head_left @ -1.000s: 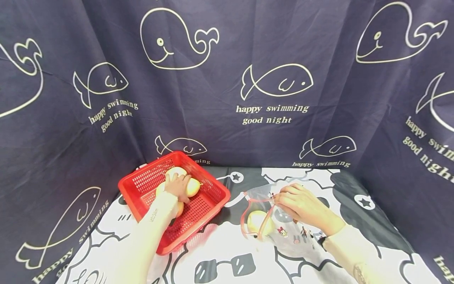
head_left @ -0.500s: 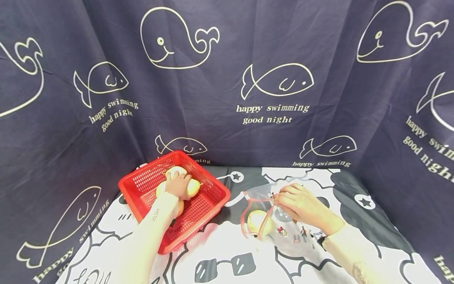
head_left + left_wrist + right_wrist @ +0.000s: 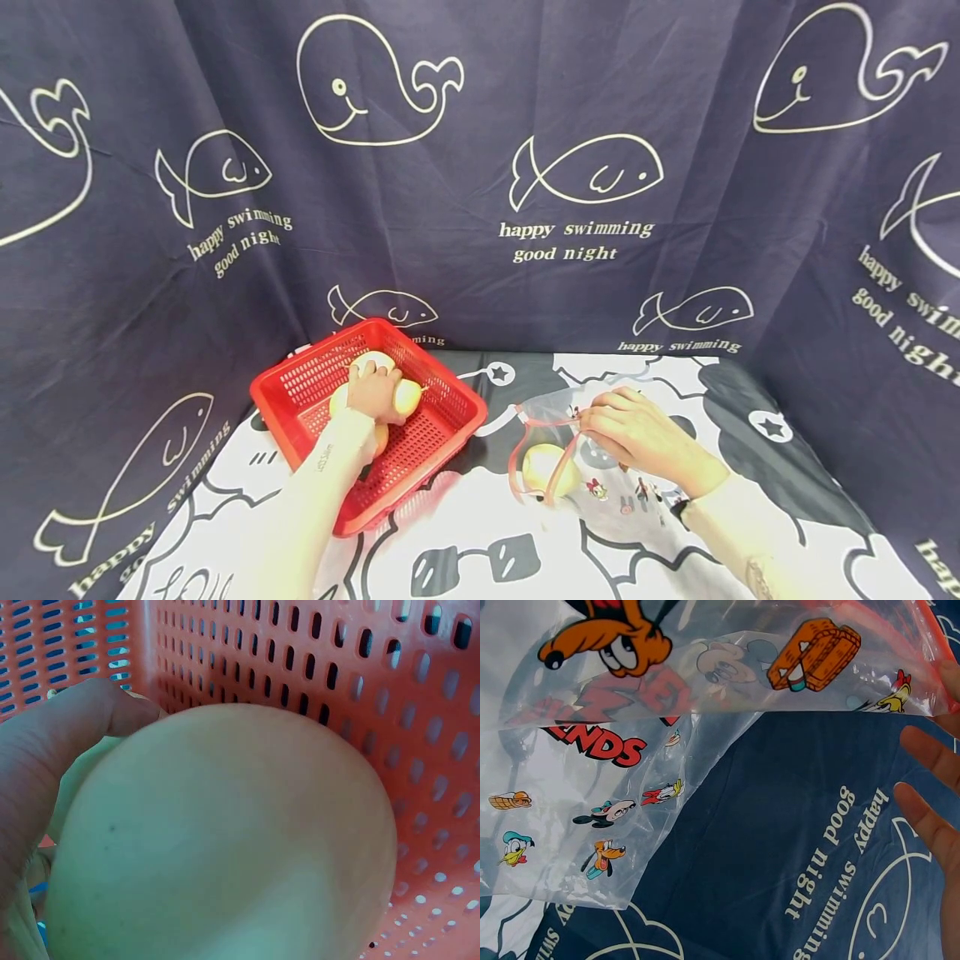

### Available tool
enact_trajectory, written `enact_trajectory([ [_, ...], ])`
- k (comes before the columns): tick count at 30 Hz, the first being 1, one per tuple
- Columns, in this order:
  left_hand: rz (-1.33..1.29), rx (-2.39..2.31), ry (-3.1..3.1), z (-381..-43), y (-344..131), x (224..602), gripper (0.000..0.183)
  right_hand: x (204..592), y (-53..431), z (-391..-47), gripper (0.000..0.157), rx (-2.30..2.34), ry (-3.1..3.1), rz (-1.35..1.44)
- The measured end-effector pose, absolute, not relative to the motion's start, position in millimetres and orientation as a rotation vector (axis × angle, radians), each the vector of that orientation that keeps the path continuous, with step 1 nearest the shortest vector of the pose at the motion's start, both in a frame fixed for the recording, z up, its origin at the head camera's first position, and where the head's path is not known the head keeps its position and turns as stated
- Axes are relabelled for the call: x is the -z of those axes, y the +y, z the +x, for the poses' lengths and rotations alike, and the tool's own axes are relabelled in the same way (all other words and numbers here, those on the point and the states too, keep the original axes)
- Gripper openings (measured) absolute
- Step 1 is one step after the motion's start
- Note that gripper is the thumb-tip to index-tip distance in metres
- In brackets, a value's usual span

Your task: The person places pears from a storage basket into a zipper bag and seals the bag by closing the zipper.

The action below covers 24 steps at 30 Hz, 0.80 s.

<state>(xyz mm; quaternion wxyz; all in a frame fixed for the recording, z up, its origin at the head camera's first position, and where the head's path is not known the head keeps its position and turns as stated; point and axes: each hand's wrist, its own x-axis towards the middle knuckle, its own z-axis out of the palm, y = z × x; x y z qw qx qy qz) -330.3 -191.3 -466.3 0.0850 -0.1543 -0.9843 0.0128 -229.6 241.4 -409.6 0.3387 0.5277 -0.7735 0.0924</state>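
A person's left hand (image 3: 372, 392) rests over yellow fruit (image 3: 408, 398) in a red basket (image 3: 431, 437); whether its fingers clamp any cannot be told. Farther right, the right hand (image 3: 637, 433) pinches a clear bag (image 3: 597, 490) (printed with cartoon characters (image 3: 604, 859)) with 1 pale fruit (image 3: 542, 467) inside.

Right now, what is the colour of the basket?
The basket is red, clearest in the head view.

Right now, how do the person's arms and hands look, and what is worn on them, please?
The left sleeve and right sleeve are long and pale cream. Small lettering marks the left one; a dark band shows at the right sleeve's end. The left hand and right hand are ungloved.
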Motion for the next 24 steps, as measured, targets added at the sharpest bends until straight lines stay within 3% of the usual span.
enact_trajectory([
  [24,-0.415,0.159,-2.876,-316.1,-179.6,432.0,0.084,409.1,240.3,-230.4,0.035,-0.271,-1.991,1.385],
])
